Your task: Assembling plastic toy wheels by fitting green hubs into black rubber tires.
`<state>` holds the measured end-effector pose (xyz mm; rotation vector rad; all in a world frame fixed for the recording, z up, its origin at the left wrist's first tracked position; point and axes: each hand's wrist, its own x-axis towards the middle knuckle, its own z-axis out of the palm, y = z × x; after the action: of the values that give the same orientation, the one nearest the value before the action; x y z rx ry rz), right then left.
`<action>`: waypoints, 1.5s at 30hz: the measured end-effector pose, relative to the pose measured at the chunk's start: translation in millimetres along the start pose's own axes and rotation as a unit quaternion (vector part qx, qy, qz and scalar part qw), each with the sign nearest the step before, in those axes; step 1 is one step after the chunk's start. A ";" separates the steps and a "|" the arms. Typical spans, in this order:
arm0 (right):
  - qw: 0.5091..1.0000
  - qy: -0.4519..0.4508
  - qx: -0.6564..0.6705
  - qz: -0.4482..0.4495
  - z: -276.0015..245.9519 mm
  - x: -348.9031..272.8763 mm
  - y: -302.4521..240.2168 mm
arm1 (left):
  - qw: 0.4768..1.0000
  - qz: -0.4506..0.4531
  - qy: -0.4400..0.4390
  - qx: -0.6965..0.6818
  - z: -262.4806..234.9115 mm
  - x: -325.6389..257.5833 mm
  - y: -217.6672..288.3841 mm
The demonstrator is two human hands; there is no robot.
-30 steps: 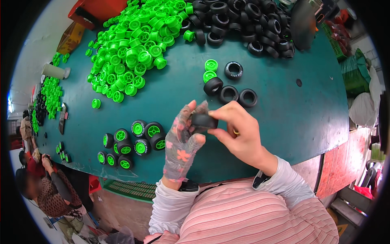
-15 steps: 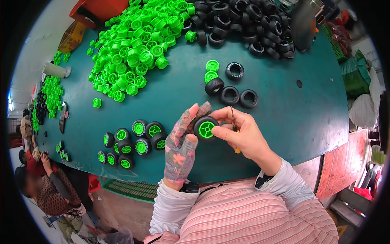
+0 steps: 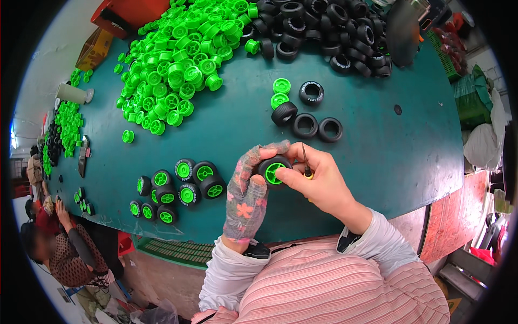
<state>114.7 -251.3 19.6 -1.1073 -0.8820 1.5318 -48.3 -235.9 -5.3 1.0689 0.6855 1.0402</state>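
A toy wheel (image 3: 268, 172), a black tyre around a green spoked hub, is held between my two hands over the near part of the table. My left hand (image 3: 244, 202), in a flowered fingerless glove, closes round its left side. My bare right hand (image 3: 330, 186) grips the right side, its thumb pressed on the hub. A thin pointed tool with a yellow handle (image 3: 308, 173) is tucked in the same hand, tip upward. Beyond my hands lie two loose green hubs (image 3: 281, 85) and several loose black tyres (image 3: 284, 114).
Assembled wheels (image 3: 189, 195) cluster left of my hands on the green table (image 3: 377, 162). Behind are a heap of green hubs (image 3: 178, 70) and a heap of black tyres (image 3: 350, 43). A dark bottle (image 3: 403, 38) stands far right. Another person (image 3: 70, 248) sits at the left.
My left hand has shifted slightly right and its fingers have closed further over the tyre. My right thumb has slid inward onto the hub; the tool has tilted a little.
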 end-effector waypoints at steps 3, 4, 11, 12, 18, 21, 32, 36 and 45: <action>0.994 0.027 -0.074 -0.074 3.7 -1.6 10.1 | 1.000 -0.004 0.030 -0.002 5.7 -0.6 0.1; 0.991 0.048 -0.102 -0.077 3.4 -1.7 12.6 | 0.999 -0.008 0.049 0.015 6.8 0.0 -0.4; 0.976 0.071 -0.177 -0.107 -3.5 5.6 13.5 | 0.977 0.006 0.102 0.185 15.3 2.9 5.4; 0.972 0.053 -0.198 -0.118 -6.0 7.1 13.4 | 0.975 -0.007 0.112 0.190 15.5 3.2 6.9; 0.973 0.009 -0.212 -0.094 -8.9 13.7 17.2 | 0.936 0.064 0.020 0.344 -2.3 10.9 2.4; 0.993 0.013 -0.107 0.049 -8.8 10.1 0.3 | 0.955 0.091 0.014 0.283 0.4 13.5 1.8; 0.993 -0.006 -0.072 0.088 -16.8 7.0 -7.7 | 0.966 0.077 -0.019 0.245 -8.3 2.8 4.1; 0.991 -0.008 -0.083 0.103 -12.1 4.7 -11.9 | 0.951 0.096 -0.026 0.292 -12.4 2.8 2.5; 0.994 0.011 -0.027 0.101 -7.2 2.0 -4.5 | 0.940 0.123 -0.017 0.318 -5.5 5.0 7.3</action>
<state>122.8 -248.3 21.0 -1.2827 -0.8214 1.6656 -53.6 -228.5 -0.3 1.7660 0.9068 1.0316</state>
